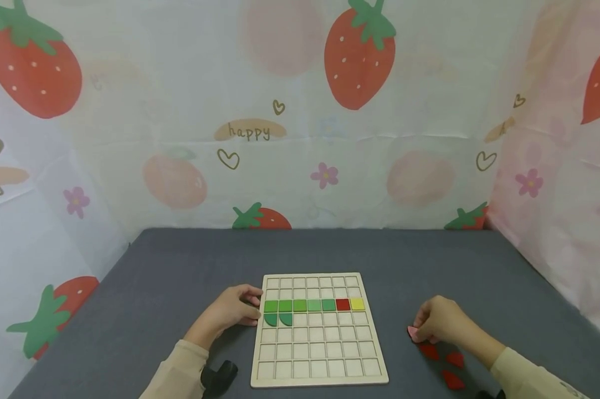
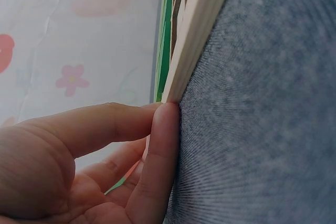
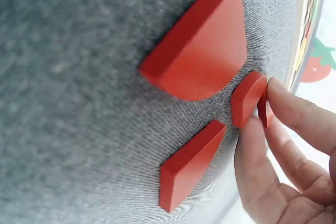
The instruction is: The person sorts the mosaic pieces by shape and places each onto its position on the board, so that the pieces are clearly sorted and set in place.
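Observation:
A pale wooden grid board (image 1: 317, 384) lies on the grey table. My left hand (image 1: 235, 307) is at its left side, thumb and fingertips touching the edge; in the left wrist view the fingertips rest right at the board's rim (image 2: 191, 45). Off to the right, my right hand (image 1: 444, 321) pinches a red quarter-circle piece (image 1: 412, 331) between thumb and fingers. That piece (image 3: 262, 109) shows edge-on in the right wrist view. Beside it on the cloth lie three more red pieces, one (image 3: 247, 98) close to the fingertips, a large one (image 3: 210, 45) and a narrow-looking one (image 3: 191, 166).
One board row holds several green squares (image 1: 300, 306), a red square (image 1: 343, 305) and a yellow square (image 1: 357, 304). Below them, two green quarter-circles (image 1: 285, 320) sit at the left. A fruit-printed curtain (image 1: 300, 183) hangs behind and beside the table.

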The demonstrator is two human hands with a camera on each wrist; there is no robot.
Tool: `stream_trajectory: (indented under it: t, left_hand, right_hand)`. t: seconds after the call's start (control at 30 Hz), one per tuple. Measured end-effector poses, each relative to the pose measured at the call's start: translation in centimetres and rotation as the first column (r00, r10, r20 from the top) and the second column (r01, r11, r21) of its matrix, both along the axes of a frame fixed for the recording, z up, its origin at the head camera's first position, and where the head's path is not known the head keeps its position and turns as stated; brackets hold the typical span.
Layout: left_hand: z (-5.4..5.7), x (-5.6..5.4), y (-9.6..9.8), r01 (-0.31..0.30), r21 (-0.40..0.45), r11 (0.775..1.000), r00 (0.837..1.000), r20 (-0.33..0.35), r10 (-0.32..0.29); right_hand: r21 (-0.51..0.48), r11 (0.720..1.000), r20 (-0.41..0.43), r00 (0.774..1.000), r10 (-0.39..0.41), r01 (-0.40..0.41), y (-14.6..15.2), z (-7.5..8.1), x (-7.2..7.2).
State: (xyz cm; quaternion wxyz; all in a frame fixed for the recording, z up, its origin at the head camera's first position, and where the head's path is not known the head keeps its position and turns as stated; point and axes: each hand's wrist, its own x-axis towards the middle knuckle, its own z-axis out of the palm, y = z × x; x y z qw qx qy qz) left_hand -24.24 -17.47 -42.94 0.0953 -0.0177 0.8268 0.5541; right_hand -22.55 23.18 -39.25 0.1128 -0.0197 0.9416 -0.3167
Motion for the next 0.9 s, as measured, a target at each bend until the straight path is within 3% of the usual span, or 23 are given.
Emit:
stream_trajectory:
  t: [0.2, 0.37, 0.6, 0.9]
  left_hand:
    - [0.1, 0.1, 0.1, -0.008, -0.003, 1.000, 1.000, -0.002, 0.008]
    - [0.2, 0.1, 0.0, -0.009, -0.002, 1.000, 1.000, 0.000, 0.009]
    - [0.1, 0.1, -0.2, 0.000, 0.000, 1.000, 1.000, -0.003, 0.000]
    - [0.0, 0.1, -0.1, -0.002, -0.001, 1.000, 1.000, -0.004, 0.002]
  right_hand:
    - [-0.079, 0.997, 0.038, 0.999, -0.018, 0.021, -0.1, 0.0, -0.2]
    - [-0.174, 0.984, 0.035, 0.999, 0.028, -0.021, -0.7, 0.5, -0.6]
    - [-0.286, 0.958, 0.077, 0.997, 0.026, -0.003, -3.7, 1.1, -1.2]
    - [-0.354, 0.934, 0.082, 0.993, 0.086, -0.052, -7.4, 1.0, -1.9]
